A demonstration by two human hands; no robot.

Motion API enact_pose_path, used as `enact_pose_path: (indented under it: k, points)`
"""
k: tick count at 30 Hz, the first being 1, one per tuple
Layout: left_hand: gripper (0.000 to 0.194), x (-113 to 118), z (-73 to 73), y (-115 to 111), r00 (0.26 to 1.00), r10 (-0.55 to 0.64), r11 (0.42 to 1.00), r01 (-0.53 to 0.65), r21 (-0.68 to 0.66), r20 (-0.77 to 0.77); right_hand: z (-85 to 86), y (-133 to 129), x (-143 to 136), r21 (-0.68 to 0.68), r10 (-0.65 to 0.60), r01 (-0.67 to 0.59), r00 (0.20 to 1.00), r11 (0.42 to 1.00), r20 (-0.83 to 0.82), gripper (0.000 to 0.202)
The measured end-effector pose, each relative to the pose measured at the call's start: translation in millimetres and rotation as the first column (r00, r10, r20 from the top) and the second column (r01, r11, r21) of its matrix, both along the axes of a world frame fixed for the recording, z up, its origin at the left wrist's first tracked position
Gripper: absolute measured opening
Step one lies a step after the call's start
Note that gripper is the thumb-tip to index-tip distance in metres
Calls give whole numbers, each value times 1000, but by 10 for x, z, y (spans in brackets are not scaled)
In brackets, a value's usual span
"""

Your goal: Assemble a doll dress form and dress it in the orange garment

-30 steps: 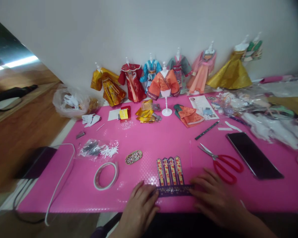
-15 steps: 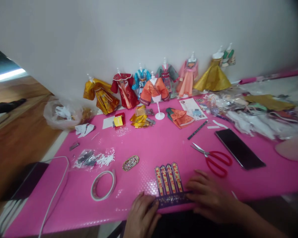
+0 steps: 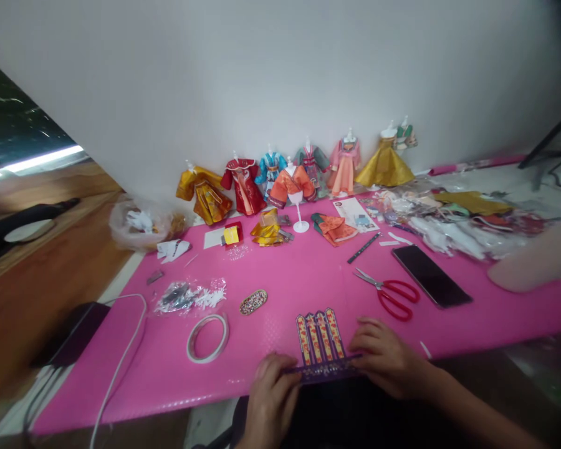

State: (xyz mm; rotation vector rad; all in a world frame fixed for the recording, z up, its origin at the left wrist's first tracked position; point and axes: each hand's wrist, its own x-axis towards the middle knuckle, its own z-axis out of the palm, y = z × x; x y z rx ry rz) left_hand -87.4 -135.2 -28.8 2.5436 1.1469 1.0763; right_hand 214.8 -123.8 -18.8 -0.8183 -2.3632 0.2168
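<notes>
A dark purple band (image 3: 326, 370) lies along the front edge of the pink table, with several yellow and red patterned strips (image 3: 322, 337) with pointed tops rising from it. My left hand (image 3: 272, 393) holds the left end of the band between thumb and fingers. The right end is pinched by my right hand (image 3: 386, 357), its fingers bent over the purple cloth. Both fingertips partly cover the band's ends.
Red-handled scissors (image 3: 393, 294) and a black phone (image 3: 431, 275) lie on the right. A tape roll (image 3: 207, 338) and a sequined oval (image 3: 253, 302) are on the left. Dressed doll stands (image 3: 293, 187) line the wall, beside plastic-wrapped materials (image 3: 449, 231).
The view has shifted, so the table's things appear smaller and more to the right side shows. Both hands stay at the ends of the band. A pale rounded shape at the far right reaches further in.
</notes>
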Motion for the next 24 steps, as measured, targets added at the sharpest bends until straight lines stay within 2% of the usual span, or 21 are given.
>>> enact_pose_path:
  k: [3,7,10,13,15,18,21,24]
  points:
    - [13,1,127,28,999,-25,999,27,-24,46,36,-30,-22,32,-64,67,995,997,-74,20]
    - [14,10,358,87,994,-42,998,46,-40,100,140,-39,-66,-25,-142,140,969,990,-203,12]
    - [8,20,525,152,986,-22,995,39,-96,168,241,16,-126,-147,-194,153,925,977,-327,10]
    - [12,28,662,296,962,25,984,24,-178,271,366,178,-200,-320,-222,82,875,944,-431,16]
    - [15,26,731,467,954,86,962,-5,-272,286,440,368,-249,-450,-285,70,857,890,-430,22]
    - [12,12,774,847,968,197,878,-102,-468,157,458,783,-327,-576,-373,122,863,809,-341,27]
    - [10,-22,705,1319,972,231,813,-172,-556,36,331,1302,-432,-634,-377,151,895,758,-238,28]
    - [10,-86,551,1778,959,270,762,-266,-591,-84,140,1816,-569,-684,-373,199,921,702,-114,24]
